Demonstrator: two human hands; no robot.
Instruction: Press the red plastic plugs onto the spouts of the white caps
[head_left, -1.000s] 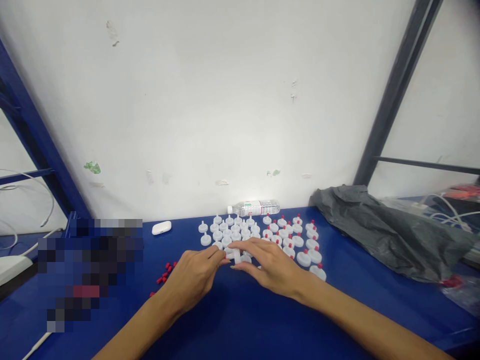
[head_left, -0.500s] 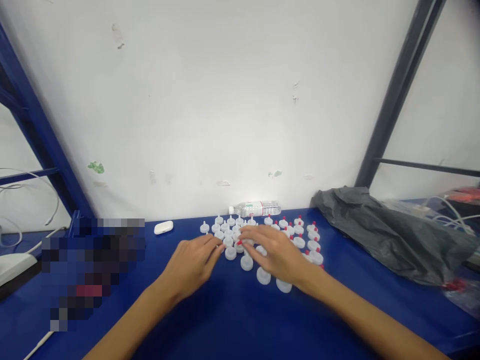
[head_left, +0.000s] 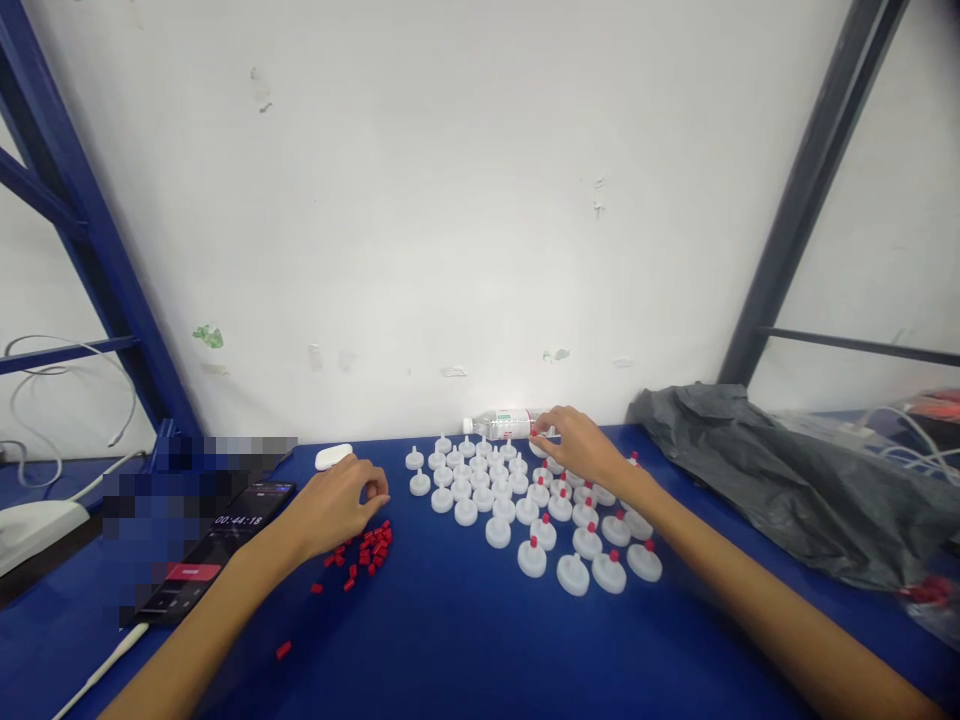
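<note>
Over a loose pile of small red caps [head_left: 375, 545], my left hand [head_left: 341, 500] is closed, thumb and index fingertips pressed together. Whatever might be in that pinch is too small to make out. At the back of the group of white nozzle lids [head_left: 484, 497], my right hand [head_left: 574, 440] pinches a red cap [head_left: 534, 434] at the tip of a white lid. Lids on the right side mostly wear red caps, such as a capped lid [head_left: 532, 560] at the front. Those on the left have bare spouts.
A clear plastic bottle [head_left: 499, 424] lies along the wall behind the lids. Left stand a white earphone case [head_left: 334, 456] and a phone [head_left: 225, 545] with a white cable. A dark grey plastic bag [head_left: 787, 480] lies at right. Metal posts flank the blue table [head_left: 465, 650].
My left hand has moved left, from beside the lids to above the red caps, which now show. My right hand has gone from mid-group to the back right with a red cap.
</note>
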